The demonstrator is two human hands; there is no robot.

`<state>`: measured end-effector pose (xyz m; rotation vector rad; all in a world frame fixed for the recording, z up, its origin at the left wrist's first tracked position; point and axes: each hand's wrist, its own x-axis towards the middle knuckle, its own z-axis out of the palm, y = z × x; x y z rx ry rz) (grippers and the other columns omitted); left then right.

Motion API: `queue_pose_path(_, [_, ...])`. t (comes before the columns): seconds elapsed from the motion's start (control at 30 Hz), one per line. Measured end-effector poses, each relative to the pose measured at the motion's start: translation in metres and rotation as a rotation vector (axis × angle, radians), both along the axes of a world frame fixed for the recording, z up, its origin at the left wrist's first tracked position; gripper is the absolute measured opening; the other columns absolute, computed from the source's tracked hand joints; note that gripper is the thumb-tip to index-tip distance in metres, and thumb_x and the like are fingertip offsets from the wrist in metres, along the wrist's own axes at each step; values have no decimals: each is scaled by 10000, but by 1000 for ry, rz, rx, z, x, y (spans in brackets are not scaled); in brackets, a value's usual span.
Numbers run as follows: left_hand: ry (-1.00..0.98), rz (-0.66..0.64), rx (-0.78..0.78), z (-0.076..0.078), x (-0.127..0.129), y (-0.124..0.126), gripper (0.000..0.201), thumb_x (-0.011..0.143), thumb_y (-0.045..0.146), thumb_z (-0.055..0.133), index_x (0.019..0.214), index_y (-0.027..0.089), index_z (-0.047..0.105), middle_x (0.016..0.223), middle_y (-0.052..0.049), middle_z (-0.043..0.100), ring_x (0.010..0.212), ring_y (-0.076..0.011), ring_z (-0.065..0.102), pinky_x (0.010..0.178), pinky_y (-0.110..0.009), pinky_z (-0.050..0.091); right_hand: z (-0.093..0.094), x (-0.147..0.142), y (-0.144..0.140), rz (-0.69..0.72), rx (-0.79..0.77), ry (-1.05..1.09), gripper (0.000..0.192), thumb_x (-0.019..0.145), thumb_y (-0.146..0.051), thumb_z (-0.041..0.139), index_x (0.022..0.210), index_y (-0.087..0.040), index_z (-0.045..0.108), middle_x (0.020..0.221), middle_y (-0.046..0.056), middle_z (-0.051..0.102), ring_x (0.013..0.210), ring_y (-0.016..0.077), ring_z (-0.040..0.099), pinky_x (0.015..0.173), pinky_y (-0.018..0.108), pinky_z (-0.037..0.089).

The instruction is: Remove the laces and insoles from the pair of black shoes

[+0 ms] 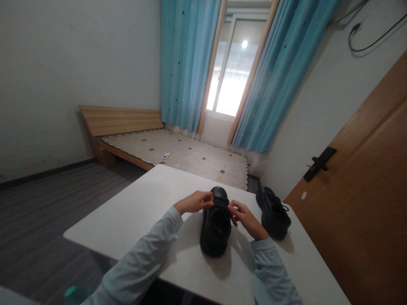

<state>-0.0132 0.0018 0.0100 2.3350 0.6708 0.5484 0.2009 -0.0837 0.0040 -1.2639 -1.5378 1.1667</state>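
Observation:
A black lace-up shoe [215, 233] stands upright on the white table [133, 212], its toe pointing away from me and its opening toward me. At the left side of its lacing is my left hand [199, 201], the fingers pinched together. My right hand [243, 215] is at the right side of the lacing, thumb and fingertips also pinched. The dark lace cannot be told apart from the shoe at either set of fingertips. A second black shoe [275, 216] sits to the right, near the table's right edge, with a loop of lace sticking out.
Beyond the table is a bed [187, 154] with a patterned mattress and a small white object [165, 156] on it. A wooden door [359, 203] stands to the right. Something with a green cap [71, 292] shows at lower left.

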Motion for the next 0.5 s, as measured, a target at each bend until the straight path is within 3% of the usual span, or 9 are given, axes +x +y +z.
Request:
queue_pose_path(0.2, [86,-70,46,2,-3,3,118,833,259,500,806,157,554,768,-11,594,704,-138,516,632,-208,365,-2,5,1,72,-39,19,367,744,-527,586,709,-190,446,533,-71,477,450,86,495,438,235,462])
queue_pose_path(0.5, [134,-59,57,1,-7,5,68,795,222,526,752,186,564,718,-4,567,676,-150,491,621,-217,348,-10,12,3,91,13,-68,357,760,-505,589,703,-183,445,569,-62,476,498,91,522,451,254,519])
